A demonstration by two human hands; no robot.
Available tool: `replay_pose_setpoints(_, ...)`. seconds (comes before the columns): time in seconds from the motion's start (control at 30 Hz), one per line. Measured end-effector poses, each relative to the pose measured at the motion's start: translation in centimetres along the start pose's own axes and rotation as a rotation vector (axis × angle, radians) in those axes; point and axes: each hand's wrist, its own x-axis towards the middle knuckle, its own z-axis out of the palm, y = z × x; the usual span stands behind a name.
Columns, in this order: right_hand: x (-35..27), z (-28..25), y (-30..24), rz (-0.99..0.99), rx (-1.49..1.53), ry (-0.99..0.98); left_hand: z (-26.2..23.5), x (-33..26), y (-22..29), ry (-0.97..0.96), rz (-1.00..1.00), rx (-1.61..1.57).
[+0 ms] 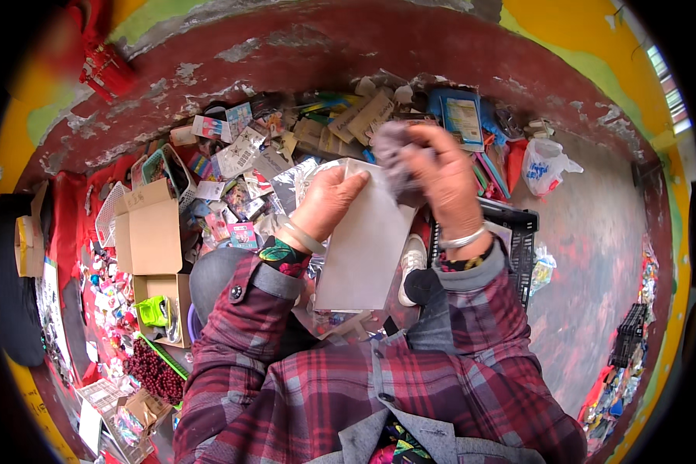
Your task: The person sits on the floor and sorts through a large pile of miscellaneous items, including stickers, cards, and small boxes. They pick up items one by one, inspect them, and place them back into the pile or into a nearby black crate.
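My left hand [326, 203] grips the upper left edge of a clear, greyish plastic bag [365, 247] that hangs upright in front of my chest. At the bag's top right corner my right hand [441, 182] is closed on a soft grey-purple piece of cloth [393, 153], right at the bag's mouth. Both wrists carry bangles, and red plaid sleeves cover my forearms. Whether the cloth is partly inside the bag is hidden by my fingers.
A heap of small packets and cards [271, 155] covers the floor ahead. An open cardboard box [153, 232] sits at the left, a black plastic crate [518, 232] at the right, and a white plastic bag [545, 164] beyond it. Red beads [153, 371] lie lower left.
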Motion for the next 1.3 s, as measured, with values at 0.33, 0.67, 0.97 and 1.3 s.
replay_pose_setpoints(0.33, -1.2, 3.0, 2.5, -0.54, -0.632, -0.022, 0.6, -0.4, -0.1, -0.024, 0.383, 0.433)
replay_pose_setpoints(0.67, -1.1, 2.6, 3.3, -0.347, -0.781, 0.11, 0.9, -0.5, -0.5, -0.014, 0.419, 0.825)
replay_pose_setpoints(0.97, 1.6, -2.7, 4.8, -0.127, -0.738, 0.31, -0.1, -0.3, -0.3, -0.017, 0.188, 0.156)
replay_pose_setpoints(1.3, 1.0, -5.0, 0.8, 0.547, 0.338, 0.091, -4.0, -0.3, 2.3, 0.298, 0.144, -0.463)
